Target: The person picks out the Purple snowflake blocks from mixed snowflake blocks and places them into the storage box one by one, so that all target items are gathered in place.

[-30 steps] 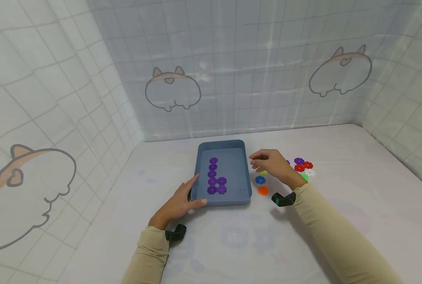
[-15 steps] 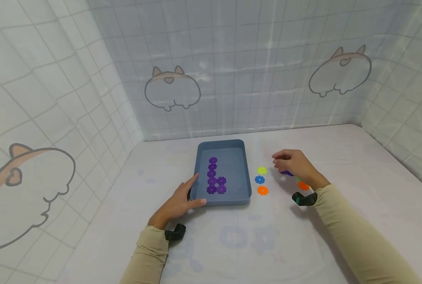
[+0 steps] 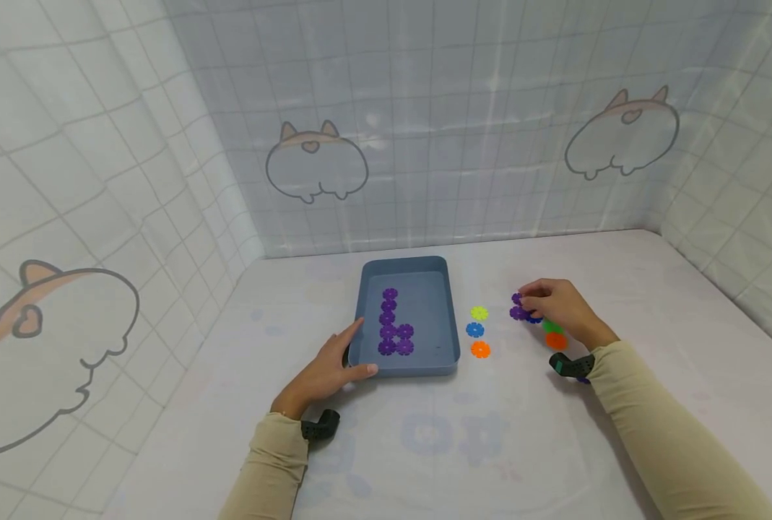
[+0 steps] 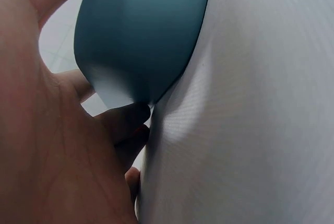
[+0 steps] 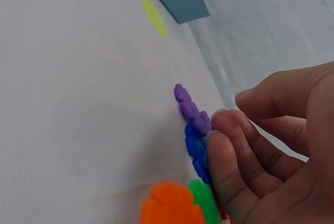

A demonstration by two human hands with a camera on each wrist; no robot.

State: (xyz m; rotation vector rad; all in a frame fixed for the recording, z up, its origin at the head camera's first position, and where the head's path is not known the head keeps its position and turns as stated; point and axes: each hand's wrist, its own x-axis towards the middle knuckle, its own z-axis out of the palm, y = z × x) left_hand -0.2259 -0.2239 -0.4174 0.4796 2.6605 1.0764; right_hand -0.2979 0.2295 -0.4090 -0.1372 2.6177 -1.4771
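A blue tray (image 3: 449,318) sits mid-table with several purple flower discs (image 3: 392,326) laid in an L inside. My left hand (image 3: 334,365) holds its near left corner, thumb on the front wall and fingers along the left wall; the left wrist view shows that tray corner (image 4: 141,36) against my palm. My right hand (image 3: 557,307) is over a heap of discs right of the tray. Its curled fingertips (image 5: 219,130) touch a purple disc (image 5: 190,106) lying on the table beside a dark blue disc (image 5: 195,153). That purple disc (image 3: 518,311) shows at the hand's left.
Between tray and heap, a yellow disc (image 3: 479,313), a blue disc (image 3: 475,329) and an orange disc (image 3: 480,349) lie in a column. A green disc (image 3: 550,326) and another orange disc (image 3: 556,341) lie under my right wrist. Tiled curtain walls enclose the table.
My right hand has moved right, from beside the tray's rim to the disc heap, and come down on the purple disc. The left hand and tray have stayed put.
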